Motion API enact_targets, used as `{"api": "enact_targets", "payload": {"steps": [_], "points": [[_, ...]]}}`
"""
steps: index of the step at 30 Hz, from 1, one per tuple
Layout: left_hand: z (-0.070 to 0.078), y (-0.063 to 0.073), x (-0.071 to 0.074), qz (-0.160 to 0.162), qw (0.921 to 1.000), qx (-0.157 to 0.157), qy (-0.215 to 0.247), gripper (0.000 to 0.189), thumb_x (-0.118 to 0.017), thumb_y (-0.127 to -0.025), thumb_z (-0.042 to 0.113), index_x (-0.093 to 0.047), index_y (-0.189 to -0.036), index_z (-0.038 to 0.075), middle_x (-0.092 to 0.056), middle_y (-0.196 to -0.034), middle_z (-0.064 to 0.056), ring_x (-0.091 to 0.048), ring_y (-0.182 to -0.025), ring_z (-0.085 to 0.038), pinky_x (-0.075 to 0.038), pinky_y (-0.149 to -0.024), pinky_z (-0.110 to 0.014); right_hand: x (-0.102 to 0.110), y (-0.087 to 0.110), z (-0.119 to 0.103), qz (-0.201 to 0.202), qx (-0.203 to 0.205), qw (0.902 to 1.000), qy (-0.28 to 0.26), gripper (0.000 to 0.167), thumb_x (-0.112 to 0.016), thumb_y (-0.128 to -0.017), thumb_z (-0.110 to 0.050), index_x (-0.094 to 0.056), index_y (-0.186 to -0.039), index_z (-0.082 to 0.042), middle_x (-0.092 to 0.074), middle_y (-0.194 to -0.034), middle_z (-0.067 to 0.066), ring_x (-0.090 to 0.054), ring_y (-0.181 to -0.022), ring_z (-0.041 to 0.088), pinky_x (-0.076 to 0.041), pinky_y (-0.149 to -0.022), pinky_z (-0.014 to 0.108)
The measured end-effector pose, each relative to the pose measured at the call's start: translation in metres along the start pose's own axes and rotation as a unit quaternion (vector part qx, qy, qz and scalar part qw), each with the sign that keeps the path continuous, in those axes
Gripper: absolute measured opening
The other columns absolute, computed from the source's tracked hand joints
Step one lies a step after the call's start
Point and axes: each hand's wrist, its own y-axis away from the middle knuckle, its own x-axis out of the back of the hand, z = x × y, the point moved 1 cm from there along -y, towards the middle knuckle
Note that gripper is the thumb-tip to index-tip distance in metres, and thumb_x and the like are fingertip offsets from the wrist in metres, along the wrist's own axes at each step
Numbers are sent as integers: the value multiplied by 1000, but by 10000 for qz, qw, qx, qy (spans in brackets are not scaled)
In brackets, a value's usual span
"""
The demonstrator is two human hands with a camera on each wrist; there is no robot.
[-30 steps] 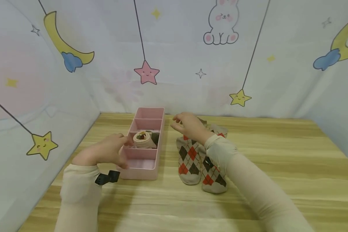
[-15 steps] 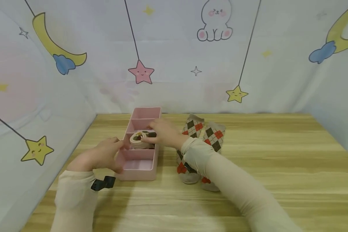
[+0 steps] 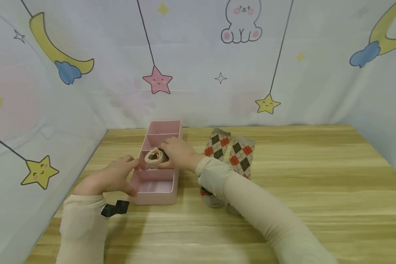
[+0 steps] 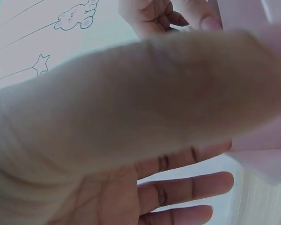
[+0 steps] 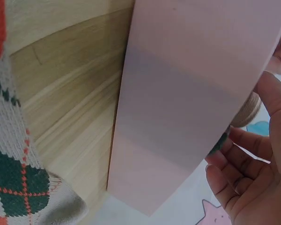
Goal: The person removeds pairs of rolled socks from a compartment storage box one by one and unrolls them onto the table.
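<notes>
Pale cloth backdrop (image 3: pixel 191 47), soft folds, printed bunny (image 3: pixel 241 30). Wood-grain tabletop (image 3: pixel 316 176) below. On it, smooth pink four-compartment box (image 3: pixel 154 199). To its right, two knit argyle socks (image 3: pixel 240 157) laid flat, partly behind forearm (image 3: pixel 270 209). Left hand (image 3: pixel 110 176) loosely spread, at box's left side. Right hand (image 3: pixel 180 154) curled, thumb and fingers gripping cream coiled roll (image 3: pixel 152 158) in second compartment from near end.

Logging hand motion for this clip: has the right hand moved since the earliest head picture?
Yes, leftward in the head view: the right hand was right of the pink box and now grips the roll inside it.
</notes>
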Motion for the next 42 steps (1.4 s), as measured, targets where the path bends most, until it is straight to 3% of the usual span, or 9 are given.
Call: {"api": "enact_targets", "payload": {"steps": [11,19,34,38,42], "points": [[2,3,1,-55,9998,118,127,61,-87,-64,26,-57,-114,11,-53,-108,-11,-52,-101,-33,-44,-84,-53,2,0,-5,63,88,9999,55,55,-68,-84,-47,-59,-125,-12,-61,-118,1,-53,-112,17,-42,-100,29],[2,2,1,-23,9998,59,198,62,-88,-64,26,-56,-115,12,-52,-107,-9,-51,-99,-30,-45,-83,-50,12,1,-1,487,175,9985,-169,52,-68,-84,-44,-60,-122,-10,-64,-117,2,-57,-112,18,-42,-102,32],[10,-1,5,41,9997,199,-152,62,-86,-63,32,-59,-113,8,-55,-105,-11,-50,-99,-32,-42,-82,-50,36,7,3,651,-110,9960,-604,55,-69,-84,-44,-58,-125,-9,-62,-118,4,-55,-113,19,-46,-97,31],[12,0,5,222,9995,55,-227,61,-85,-64,34,-58,-112,7,-55,-103,-12,-50,-94,-29,-43,-79,-47,42,9,3,672,-190,9953,-672,56,-69,-83,-45,-58,-126,-10,-62,-118,3,-56,-110,17,-47,-94,30],[17,-1,5,605,9977,-154,-279,53,-84,-67,29,-58,-108,9,-57,-103,-11,-53,-94,-28,-43,-81,-47,47,11,3,727,-195,9948,-692,56,-69,-82,-46,-59,-125,-11,-63,-119,3,-57,-110,17,-47,-95,29]]}}
